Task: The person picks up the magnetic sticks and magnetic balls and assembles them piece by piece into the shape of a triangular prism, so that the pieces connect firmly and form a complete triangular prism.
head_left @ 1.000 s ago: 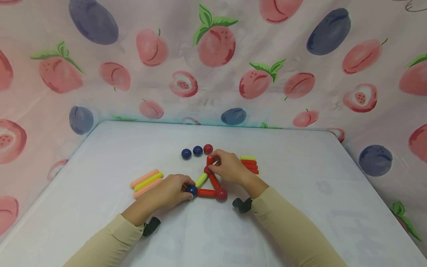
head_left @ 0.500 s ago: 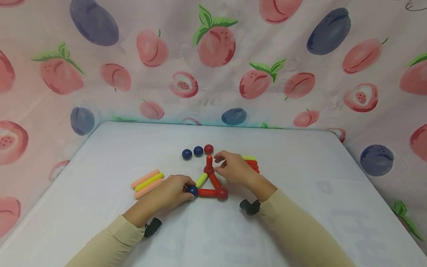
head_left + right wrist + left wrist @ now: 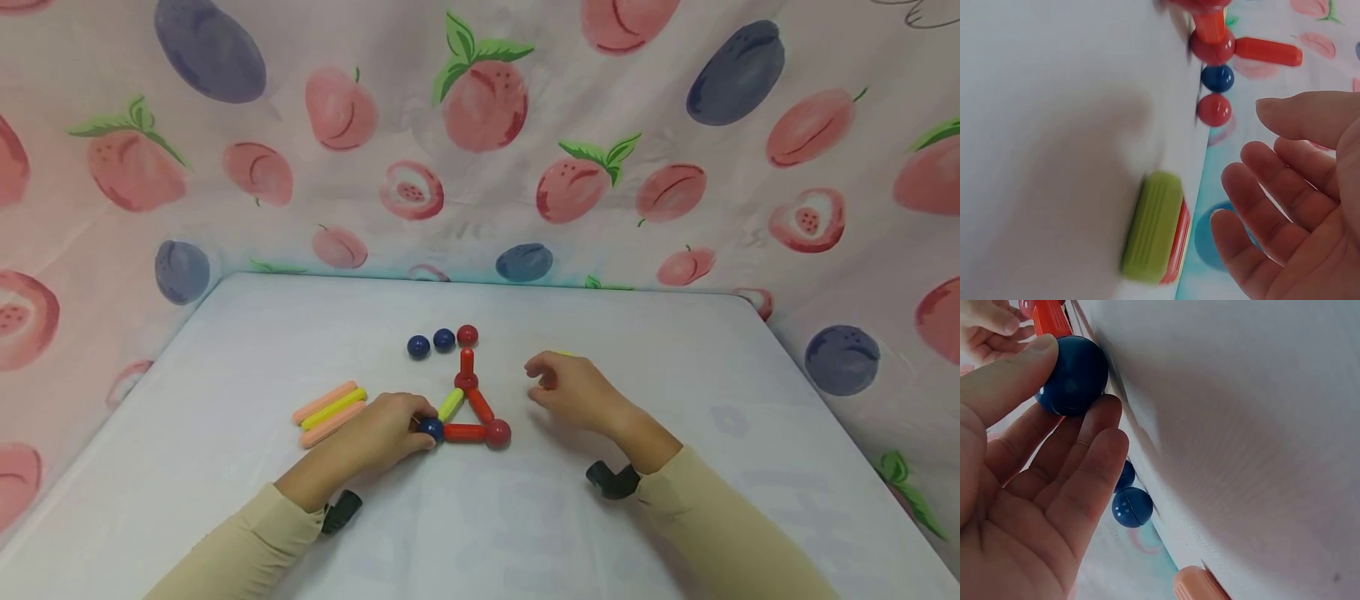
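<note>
A triangle of rods and balls lies on the table, with a blue ball, a red ball and a farther red ball at its corners. Two sides are red rods; the third is a yellow-green rod. From the far corner another red rod stands upright. My left hand pinches the blue ball between thumb and fingers, as the left wrist view shows. Holding nothing, my right hand hovers with relaxed fingers over the right-hand rods, hiding most of them; a yellow-green rod shows in its wrist view.
Beyond the triangle sit two loose blue balls and a loose red ball. On the left, two peach rods flank a yellow rod. A fruit-print cloth hangs behind the table's back edge.
My right hand has let go at the far red ball and moved right, over the rods there. The red rod stays upright on that ball. My left hand keeps its place on the blue ball.
</note>
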Demonstrator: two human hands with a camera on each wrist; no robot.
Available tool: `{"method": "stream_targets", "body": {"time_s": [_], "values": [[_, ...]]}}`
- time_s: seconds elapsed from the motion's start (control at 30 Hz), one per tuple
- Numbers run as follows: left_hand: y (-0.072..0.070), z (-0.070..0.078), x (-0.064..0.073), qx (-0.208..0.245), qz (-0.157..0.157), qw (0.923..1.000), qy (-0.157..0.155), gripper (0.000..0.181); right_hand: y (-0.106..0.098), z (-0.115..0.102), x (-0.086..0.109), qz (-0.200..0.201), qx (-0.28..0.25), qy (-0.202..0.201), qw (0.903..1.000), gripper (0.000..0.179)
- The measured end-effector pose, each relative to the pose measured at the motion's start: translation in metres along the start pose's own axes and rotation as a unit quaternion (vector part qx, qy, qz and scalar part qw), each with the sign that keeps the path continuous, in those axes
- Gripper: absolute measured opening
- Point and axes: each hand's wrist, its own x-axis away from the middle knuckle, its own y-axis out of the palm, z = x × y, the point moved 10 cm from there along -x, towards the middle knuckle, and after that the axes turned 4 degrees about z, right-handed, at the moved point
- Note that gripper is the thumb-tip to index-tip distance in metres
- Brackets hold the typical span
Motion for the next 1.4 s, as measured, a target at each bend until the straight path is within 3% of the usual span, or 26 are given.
{"method": "stream_targets", "body": {"time_s": [0.2,0.4,0.6,0.93,1.1,1.23,1.4], "values": [[0.000,0.001,0.000,-0.007,0.001,1.0000,0.006,0.032,-0.006,0.019,0.008,0.003,-0.009,0.018,0.9998,0.033],[-0.001,0.000,0.000,-0.016,0.003,0.9999,0.004,0.032,-0.006,0.032,0.017,-0.014,0.024,0.040,0.9988,0.033],[-0.001,0.001,0.001,-0.021,0.004,0.9998,0.004,0.033,-0.004,0.035,0.021,-0.025,0.066,0.032,0.9970,0.035],[-0.001,0.001,0.001,-0.022,0.004,0.9997,0.001,0.034,-0.002,0.036,0.021,-0.032,0.085,0.027,0.9955,0.033],[-0.002,0.000,0.001,-0.022,0.005,0.9997,0.001,0.033,0.001,0.037,0.022,-0.044,0.095,0.030,0.9941,0.024],[-0.001,0.000,0.001,-0.019,0.005,0.9998,-0.001,0.032,0.004,0.036,0.023,-0.052,0.082,0.039,0.9945,0.021],[-0.001,0.000,0.001,-0.019,0.004,0.9998,0.000,0.032,-0.002,0.020,0.021,-0.029,0.023,0.006,0.9993,0.028]]}}
